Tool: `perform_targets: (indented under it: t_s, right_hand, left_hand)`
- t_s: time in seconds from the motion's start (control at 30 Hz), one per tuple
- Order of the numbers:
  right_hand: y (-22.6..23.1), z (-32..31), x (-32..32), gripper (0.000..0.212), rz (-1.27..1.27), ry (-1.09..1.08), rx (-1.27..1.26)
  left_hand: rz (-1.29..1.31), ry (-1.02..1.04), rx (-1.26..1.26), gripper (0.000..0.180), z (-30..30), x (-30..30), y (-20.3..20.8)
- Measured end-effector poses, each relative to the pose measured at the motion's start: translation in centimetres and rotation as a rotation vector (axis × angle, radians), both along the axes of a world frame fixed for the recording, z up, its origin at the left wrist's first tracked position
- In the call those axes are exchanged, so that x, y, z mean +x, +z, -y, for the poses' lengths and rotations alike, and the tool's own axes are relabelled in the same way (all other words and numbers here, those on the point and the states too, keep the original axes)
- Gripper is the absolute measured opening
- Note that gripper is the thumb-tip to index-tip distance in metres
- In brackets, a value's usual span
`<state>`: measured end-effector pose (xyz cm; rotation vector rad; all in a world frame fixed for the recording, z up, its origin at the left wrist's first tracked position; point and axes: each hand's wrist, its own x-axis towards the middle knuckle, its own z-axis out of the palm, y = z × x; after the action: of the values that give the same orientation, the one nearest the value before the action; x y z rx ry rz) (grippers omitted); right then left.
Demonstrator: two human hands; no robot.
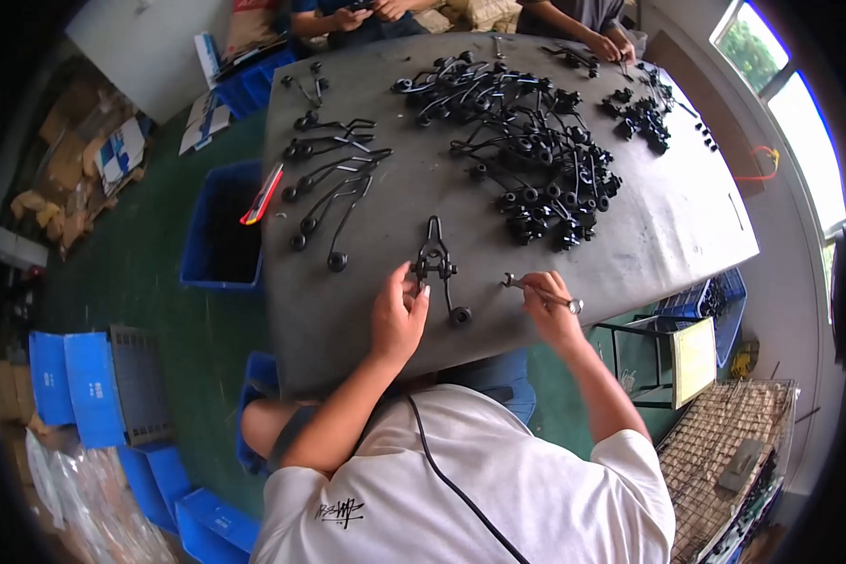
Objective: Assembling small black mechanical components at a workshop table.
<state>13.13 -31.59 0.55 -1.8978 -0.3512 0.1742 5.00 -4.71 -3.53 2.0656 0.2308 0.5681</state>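
Note:
My left hand (399, 318) pinches the left side of a black bent-rod part (435, 246) on the grey table. This part has a narrow loop at its far end, a clamp-like middle and a round black wheel (460, 316) at its near end; the fingers partly hide its left leg. To the right, my right hand (553, 315) is closed around a silver wrench (556, 299). The wrench's open jaw points left, apart from the rod part.
Several similar rod parts (334, 193) lie at the table's left, beside a red utility knife (262, 195). A large heap of black parts (526, 141) covers the middle and far side. Two people sit opposite, one person's hands (611, 45) at small parts. Blue crates (218, 226) stand by the table.

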Motion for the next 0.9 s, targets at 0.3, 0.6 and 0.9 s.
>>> perform_targets:
  t_s: [0.3,0.6,0.9]
  right_hand:
    - [2.3,-7.5,-3.3,0.016,0.488,0.247,-0.105]
    - [2.9,-8.9,-1.4,0.015,0.314,0.192,-0.163]
    - [-1.6,-8.3,8.2,0.024,-0.826,0.162,0.461]
  left_hand:
    - [-0.013,0.007,0.048,0.050,-0.1,-0.4,1.1]
    - [0.011,-0.029,-0.006,0.050,-0.3,-0.5,0.3]
    - [0.099,-0.023,0.100,0.048,-0.3,-0.2,0.2]
